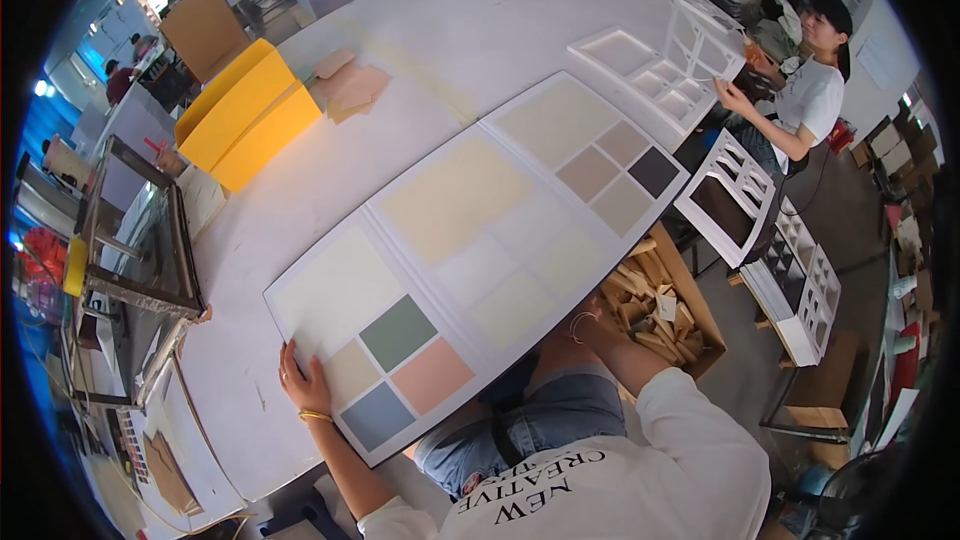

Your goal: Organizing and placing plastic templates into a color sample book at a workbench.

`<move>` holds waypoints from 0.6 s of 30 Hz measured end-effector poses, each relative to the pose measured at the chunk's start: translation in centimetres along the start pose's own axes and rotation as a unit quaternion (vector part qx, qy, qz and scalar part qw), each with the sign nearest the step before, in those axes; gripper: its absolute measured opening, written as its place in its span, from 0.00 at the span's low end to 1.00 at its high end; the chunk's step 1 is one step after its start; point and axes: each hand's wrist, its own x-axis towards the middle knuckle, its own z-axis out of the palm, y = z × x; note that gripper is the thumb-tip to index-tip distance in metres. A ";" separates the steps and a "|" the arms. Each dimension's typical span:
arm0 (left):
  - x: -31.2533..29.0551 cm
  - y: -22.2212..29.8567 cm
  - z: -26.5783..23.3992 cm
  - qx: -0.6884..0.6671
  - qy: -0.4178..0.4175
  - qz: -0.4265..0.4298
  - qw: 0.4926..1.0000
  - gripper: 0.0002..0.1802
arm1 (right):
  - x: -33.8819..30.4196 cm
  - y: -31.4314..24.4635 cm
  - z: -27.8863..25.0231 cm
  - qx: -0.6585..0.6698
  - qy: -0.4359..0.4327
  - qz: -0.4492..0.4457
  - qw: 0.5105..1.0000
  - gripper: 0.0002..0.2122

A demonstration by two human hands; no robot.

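A large three-panel folding sample board (375, 205) lies open across the white table, its panels set with squares of cream, grey, green, pink, blue, brown and black. At its left edge rests my left hand (303, 385), fingers stretched out and thumb apart, touching the border beside the beige and blue squares. Close to the board's near edge, toward the right, is my right hand (588, 310). The board's edge and my wrist hide most of its fingers, so its grip does not show.
Below the table's right side stands a cardboard box (708, 335) of tan pieces. A yellow folder-like box (245, 115), brown paper scraps (352, 88) and a dark metal frame (150, 230) are at left. A co-worker (805, 110) handles white compartment frames (640, 70) at right.
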 end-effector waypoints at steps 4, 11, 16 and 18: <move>-0.1 -0.3 -0.2 -0.001 -0.003 0.005 1.000 0.25 | 0.3 -0.4 0.2 0.021 0.004 0.013 1.000 0.39; 0.6 0.4 1.0 -0.014 -0.003 0.022 1.000 0.25 | 6.2 2.2 5.6 0.212 0.012 0.046 0.976 0.35; -0.3 -1.0 -0.3 -0.001 0.009 0.016 1.000 0.25 | -1.1 -1.8 -1.2 0.003 -0.001 0.063 0.998 0.36; -0.1 -0.8 0.1 -0.011 0.011 0.023 1.000 0.24 | -0.8 -1.3 -0.9 0.006 0.010 0.065 0.998 0.36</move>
